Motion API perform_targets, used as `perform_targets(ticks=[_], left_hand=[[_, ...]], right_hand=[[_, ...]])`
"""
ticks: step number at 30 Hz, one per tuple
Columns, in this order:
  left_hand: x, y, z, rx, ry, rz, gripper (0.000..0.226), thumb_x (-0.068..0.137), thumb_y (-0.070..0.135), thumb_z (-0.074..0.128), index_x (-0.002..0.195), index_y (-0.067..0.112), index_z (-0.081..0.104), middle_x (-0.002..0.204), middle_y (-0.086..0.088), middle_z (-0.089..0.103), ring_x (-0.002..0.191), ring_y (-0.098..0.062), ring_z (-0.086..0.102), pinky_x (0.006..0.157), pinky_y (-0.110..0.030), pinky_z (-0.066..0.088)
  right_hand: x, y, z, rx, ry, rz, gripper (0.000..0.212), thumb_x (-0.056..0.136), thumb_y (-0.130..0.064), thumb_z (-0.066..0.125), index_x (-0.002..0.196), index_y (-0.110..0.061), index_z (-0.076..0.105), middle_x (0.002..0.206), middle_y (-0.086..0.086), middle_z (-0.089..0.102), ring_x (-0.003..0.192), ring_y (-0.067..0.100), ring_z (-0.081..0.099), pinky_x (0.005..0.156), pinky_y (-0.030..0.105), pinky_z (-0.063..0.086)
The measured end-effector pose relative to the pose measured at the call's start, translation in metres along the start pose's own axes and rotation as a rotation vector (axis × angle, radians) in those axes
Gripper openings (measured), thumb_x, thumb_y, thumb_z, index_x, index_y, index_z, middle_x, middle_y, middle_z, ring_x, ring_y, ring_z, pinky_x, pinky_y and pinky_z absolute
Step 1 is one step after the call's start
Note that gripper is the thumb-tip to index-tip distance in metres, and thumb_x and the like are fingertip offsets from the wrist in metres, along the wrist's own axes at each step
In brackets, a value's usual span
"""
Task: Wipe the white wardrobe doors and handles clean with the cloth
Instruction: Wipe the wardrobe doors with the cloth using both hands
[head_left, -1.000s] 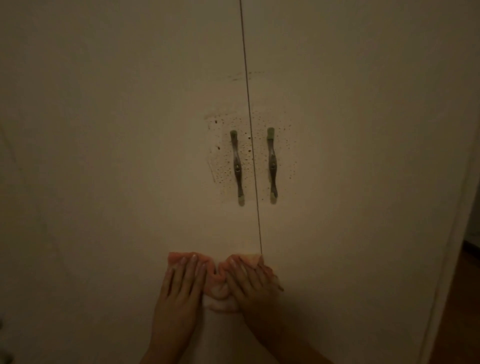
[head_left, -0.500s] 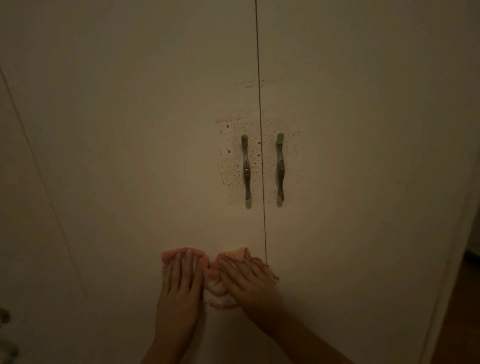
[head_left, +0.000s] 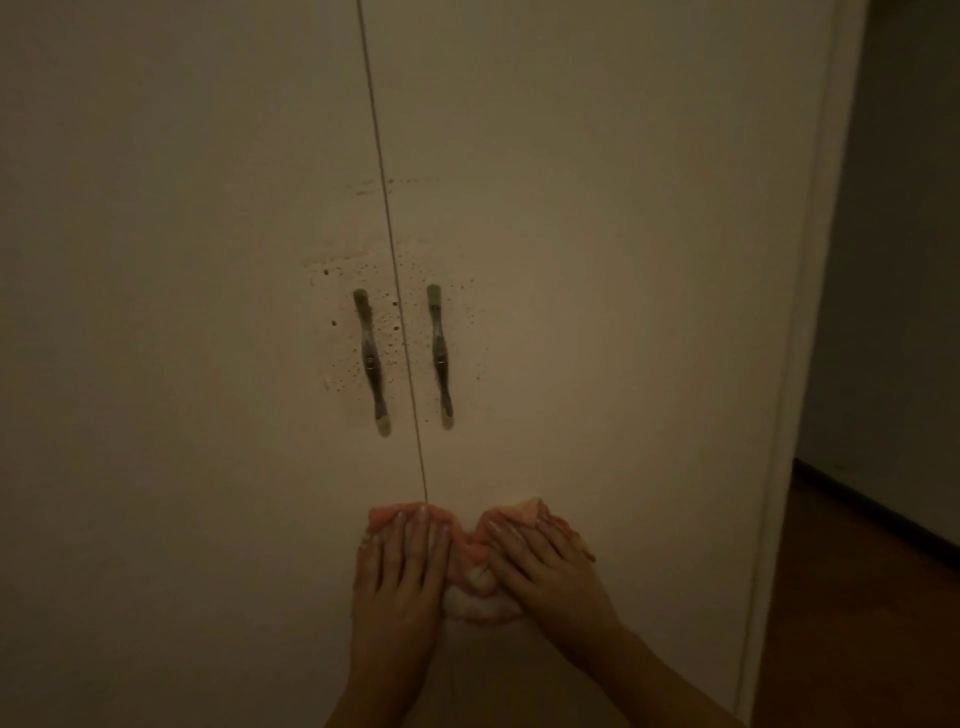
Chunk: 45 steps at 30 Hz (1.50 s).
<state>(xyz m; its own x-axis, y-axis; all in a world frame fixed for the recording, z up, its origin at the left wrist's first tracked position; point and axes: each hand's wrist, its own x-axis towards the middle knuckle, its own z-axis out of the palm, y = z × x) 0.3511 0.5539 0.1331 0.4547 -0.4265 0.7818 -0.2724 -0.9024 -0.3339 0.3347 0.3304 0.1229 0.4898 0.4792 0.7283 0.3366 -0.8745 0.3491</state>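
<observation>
Two white wardrobe doors meet at a thin vertical gap: the left door (head_left: 171, 312) and the right door (head_left: 623, 260). Each carries a slim metal handle, the left handle (head_left: 371, 361) and the right handle (head_left: 440, 356), with small dark droplets and specks on the surface around them. Below the handles a pink cloth (head_left: 475, 566) lies flat against the doors across the gap. My left hand (head_left: 397, 577) and my right hand (head_left: 545, 566) both press on it with fingers spread and pointing up.
The wardrobe's right edge frame (head_left: 795, 415) runs down the right side. Beyond it lies a dark wall (head_left: 904, 260) and a brown wooden floor (head_left: 857, 623). The light is dim.
Both hands and the cloth have slid to the right, from the left door over the gap onto the right door. The view has also shifted right.
</observation>
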Motion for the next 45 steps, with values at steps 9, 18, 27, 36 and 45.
perform_targets(ticks=[9, 18, 27, 36, 45], left_hand=[[0.044, 0.091, -0.001, -0.065, 0.055, 0.077, 0.050, 0.089, 0.018, 0.040, 0.136, 0.012, 0.055, 0.148, -0.016, 0.042, 0.135, -0.036, 0.038, 0.105, -0.053, 0.036], [0.071, 0.166, 0.008, -0.167, 0.125, 0.146, 0.049, 0.093, 0.020, 0.040, 0.141, 0.013, 0.049, 0.150, -0.013, 0.039, 0.137, -0.034, 0.037, 0.111, -0.052, 0.030], [0.095, 0.219, 0.014, -0.224, 0.136, 0.191, 0.046, 0.098, 0.018, 0.030, 0.136, 0.014, 0.055, 0.147, -0.011, 0.045, 0.135, -0.032, 0.043, 0.119, -0.050, 0.016], [0.116, 0.221, 0.004, -0.278, 0.141, 0.236, 0.047, 0.100, 0.021, 0.025, 0.137, 0.014, 0.054, 0.146, -0.008, 0.047, 0.134, -0.027, 0.045, 0.109, -0.046, 0.033], [0.191, 0.190, -0.039, -0.200, 0.199, 0.207, 0.068, 0.084, 0.033, 0.050, 0.146, 0.008, 0.038, 0.155, -0.012, 0.034, 0.143, -0.031, 0.027, 0.117, -0.049, 0.018]], right_hand=[[-0.059, 0.078, -0.017, -0.095, 0.007, 0.110, 0.042, 0.096, -0.025, 0.050, 0.138, -0.021, 0.056, 0.156, 0.007, 0.037, 0.141, 0.027, 0.039, 0.112, 0.047, 0.035], [-0.107, 0.137, -0.033, -0.174, -0.002, 0.199, 0.054, 0.092, -0.023, 0.047, 0.146, -0.020, 0.041, 0.155, 0.011, 0.034, 0.143, 0.031, 0.031, 0.123, 0.047, 0.010], [-0.140, 0.182, -0.045, -0.169, -0.042, 0.267, 0.066, 0.090, -0.021, 0.043, 0.154, -0.019, 0.027, 0.167, 0.008, 0.002, 0.154, 0.026, 0.003, 0.119, 0.043, 0.014], [-0.131, 0.199, -0.052, -0.161, -0.025, 0.344, 0.056, 0.102, -0.028, 0.032, 0.156, -0.023, 0.016, 0.167, 0.009, 0.002, 0.151, 0.030, 0.013, 0.115, 0.043, 0.019], [-0.043, 0.225, -0.105, -0.051, 0.012, 0.394, 0.072, 0.095, -0.024, 0.039, 0.159, -0.024, 0.009, 0.165, 0.012, 0.016, 0.151, 0.034, 0.017, 0.113, 0.056, 0.026]])
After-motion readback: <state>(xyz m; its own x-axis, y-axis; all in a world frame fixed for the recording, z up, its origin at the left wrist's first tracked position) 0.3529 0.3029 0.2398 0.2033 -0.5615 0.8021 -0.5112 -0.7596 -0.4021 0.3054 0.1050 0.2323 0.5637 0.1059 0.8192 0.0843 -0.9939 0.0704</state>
